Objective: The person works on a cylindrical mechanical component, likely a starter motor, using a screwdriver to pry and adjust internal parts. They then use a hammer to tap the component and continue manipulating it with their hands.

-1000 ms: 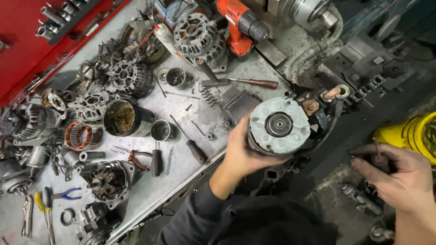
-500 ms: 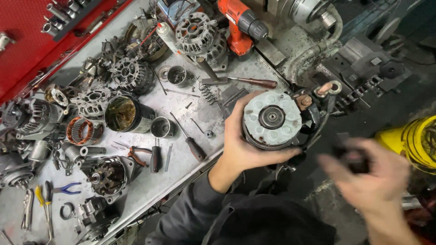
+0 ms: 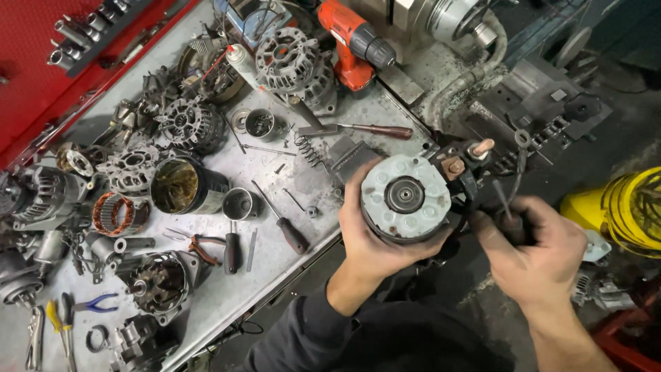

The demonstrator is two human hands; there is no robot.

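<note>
My left hand [image 3: 372, 241] grips a round starter motor [image 3: 406, 196] from below, its pale grey end cap with a dark centre hub facing up. Copper terminals [image 3: 465, 158] stick out at its upper right. My right hand [image 3: 533, 255] is closed around a small dark-handled tool [image 3: 508, 215] held right beside the motor's right side, near a black wire with a ring end [image 3: 520, 148]. Both hands hover off the metal workbench's [image 3: 289, 269] front edge.
The workbench carries several alternator housings [image 3: 292, 62], a copper stator [image 3: 113, 213], a dark can [image 3: 182, 186], screwdrivers [image 3: 282, 220], pliers [image 3: 200, 244] and an orange cordless drill [image 3: 351, 41]. A red tool cabinet [image 3: 41, 83] stands at the left, a yellow container [image 3: 620, 207] at the right.
My right hand has come up and left from the lower right with the tool, reaching the motor's side. My left hand has kept hold of the motor.
</note>
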